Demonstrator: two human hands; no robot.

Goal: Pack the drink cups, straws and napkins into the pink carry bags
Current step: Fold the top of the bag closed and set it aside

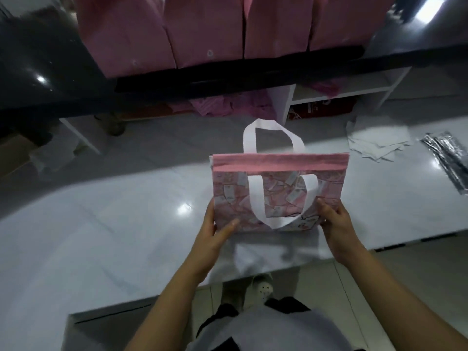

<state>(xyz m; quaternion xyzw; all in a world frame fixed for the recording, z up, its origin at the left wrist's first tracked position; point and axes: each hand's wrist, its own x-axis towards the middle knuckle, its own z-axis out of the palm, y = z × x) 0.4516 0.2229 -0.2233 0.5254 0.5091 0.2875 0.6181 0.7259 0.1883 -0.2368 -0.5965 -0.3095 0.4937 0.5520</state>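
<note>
- Glossy white desk (101, 236): it runs across the whole view, and its near edge is just in front of the person.
- Row of plain pink carry bags (202, 34): they stand side by side on a black raised shelf (253, 72) beyond the desk's far edge.
- Pink patterned fabric carry bag with white strap handles (278, 193): it is held upright and still folded flat, over the middle of the desk toward the near edge. Whether its bottom rests on the desk cannot be told. It looks light, thin and floppy, so it should sag if held by one corner. The plain pink top band is probably the best place to grip it and pull the mouth open.
- Left hand (215, 234): it pinches the bag's lower left corner, thumb across the front and fingers behind.
- Right hand (336, 224): it pinches the lower right corner the same way.
- Loose pile of white paper napkins (377, 145): it lies near the desk's far right, and the sheets are soft and easily scattered.
- Bundle of silvery wrapped straws (448, 160): it lies at the desk's right edge, beside the napkins.
- No drink cups are in view.
</note>
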